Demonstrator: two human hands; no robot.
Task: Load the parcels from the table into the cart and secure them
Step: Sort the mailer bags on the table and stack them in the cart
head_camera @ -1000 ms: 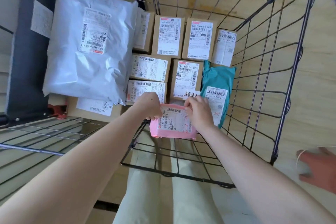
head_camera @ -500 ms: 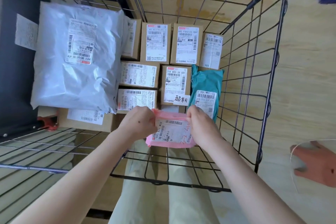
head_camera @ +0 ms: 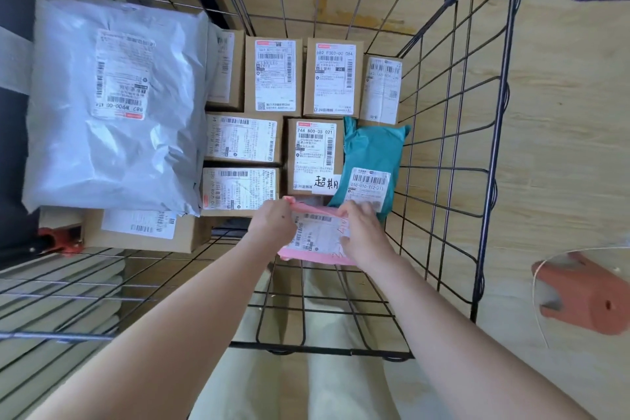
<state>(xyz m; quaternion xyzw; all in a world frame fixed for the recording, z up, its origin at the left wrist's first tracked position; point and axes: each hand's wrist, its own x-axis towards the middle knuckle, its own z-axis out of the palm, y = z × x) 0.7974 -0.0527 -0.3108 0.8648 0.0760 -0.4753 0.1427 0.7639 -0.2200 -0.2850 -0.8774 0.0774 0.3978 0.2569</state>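
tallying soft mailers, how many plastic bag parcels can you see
3: white bag on the left of the cart, teal bag by its right wall, pink bag gripped by left hand and right hand. More may hide underneath.

Forearms (head_camera: 191, 310) bare — pale cream trousers (head_camera: 266, 392), both legs vis.

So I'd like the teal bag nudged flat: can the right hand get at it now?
Probably yes: the teal bag lies uncovered just beyond the right hand, though that hand grips the pink parcel and must release it.
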